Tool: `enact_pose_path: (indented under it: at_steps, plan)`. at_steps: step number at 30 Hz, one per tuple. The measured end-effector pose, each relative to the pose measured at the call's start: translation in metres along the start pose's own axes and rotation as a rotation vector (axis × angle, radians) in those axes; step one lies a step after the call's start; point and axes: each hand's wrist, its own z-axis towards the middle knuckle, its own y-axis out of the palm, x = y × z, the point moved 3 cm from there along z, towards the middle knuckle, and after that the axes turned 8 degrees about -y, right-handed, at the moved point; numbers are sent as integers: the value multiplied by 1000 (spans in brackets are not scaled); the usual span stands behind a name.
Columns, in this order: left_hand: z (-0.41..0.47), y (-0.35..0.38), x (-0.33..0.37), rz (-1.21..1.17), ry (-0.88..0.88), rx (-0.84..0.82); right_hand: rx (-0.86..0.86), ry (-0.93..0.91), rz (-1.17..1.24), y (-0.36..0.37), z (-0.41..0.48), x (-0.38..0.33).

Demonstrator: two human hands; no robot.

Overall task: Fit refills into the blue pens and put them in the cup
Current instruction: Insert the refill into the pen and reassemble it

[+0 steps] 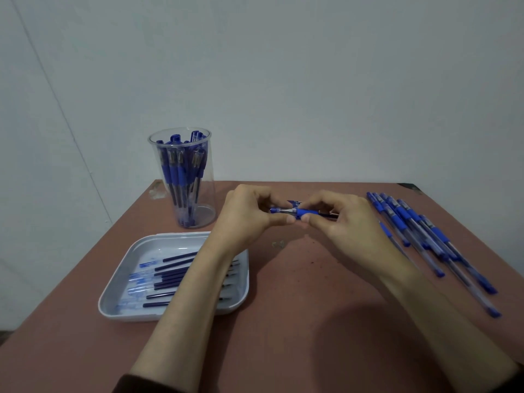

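- 2 bare hands meet over the worktop (297, 321), about midway between its left and right edges and nearer its far edge than its near one.
- The left hand (249, 214) has a narrow grip: thumb and fingertips pinch the blue-tipped writing end of 1 blue pen (304, 212).
- The right hand (343, 219) also has a narrow grip, with its fingers curled round the same pen at and behind the blue rubber section. The rest of the barrel is mostly hidden by those fingers.
- The blue pen is held clear of the worktop, roughly level and roughly parallel to the far edge, with its tip pointing left.
- A small blue piece shows just behind the pen between the hands; what it is cannot be told.
- The cup (184, 194), clear and tall, stands upright near the far left corner. A bundle of finished pens (177, 171) stands inside it, leaning against one another.
- A pale tray (119, 279) sits by the left edge, just nearer than the cup. The refills (170, 276) lie in it roughly side by side, and the left forearm crosses above the tray's right part.
- Several loose pens (425, 231) lie side by side along the right edge, angled from the far right corner toward the near side, apart from the hands.
- A dark cuff (136, 384) shows on the left arm at the bottom of the view.
- A plain pale wall (312, 95) rises behind the far edge.
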Motion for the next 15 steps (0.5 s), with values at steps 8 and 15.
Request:
enact_pose_path:
  at_steps: [8, 15]
  plan:
    - [-4, -5, 10, -203, 73, 72, 70, 23, 292, 6, 7, -8]
    - [-3, -10, 0, 21, 65, 262, 274, 270, 810, 5, 6, -6]
